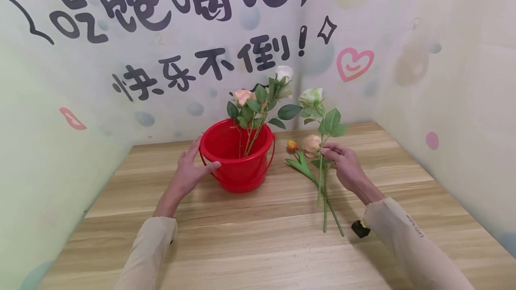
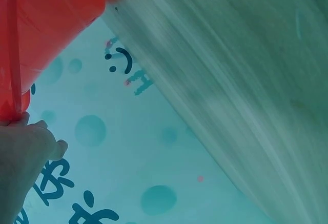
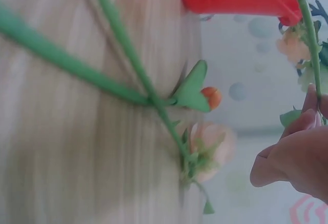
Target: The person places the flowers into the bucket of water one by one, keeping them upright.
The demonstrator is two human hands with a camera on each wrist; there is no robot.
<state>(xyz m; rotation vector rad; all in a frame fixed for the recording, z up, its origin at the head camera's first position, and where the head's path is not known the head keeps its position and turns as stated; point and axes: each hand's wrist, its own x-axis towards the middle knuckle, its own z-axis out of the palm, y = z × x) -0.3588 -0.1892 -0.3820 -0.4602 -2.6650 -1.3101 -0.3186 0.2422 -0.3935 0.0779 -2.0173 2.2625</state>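
Observation:
My left hand [image 1: 190,170] rests against the near left side of a red bucket [image 1: 238,173], its fingers straight along the rim and the thumb stretched across the front. Inside the bucket lean several artificial roses, among them a pink rose [image 1: 243,96] and a white rose [image 1: 284,73]. Right of the bucket, my right hand [image 1: 346,164] pinches the green stem of a pale green-white rose [image 1: 311,97], which stands upright. Beneath it on the table lie a peach rose [image 3: 212,149] and an orange tulip [image 3: 211,98], their stems crossing.
The bucket and flowers stand on a wood-grain table [image 1: 262,254] with walls at the back and both sides. Large dark lettering [image 1: 213,61] covers the back wall. A small black object [image 1: 360,228] shows by the right sleeve.

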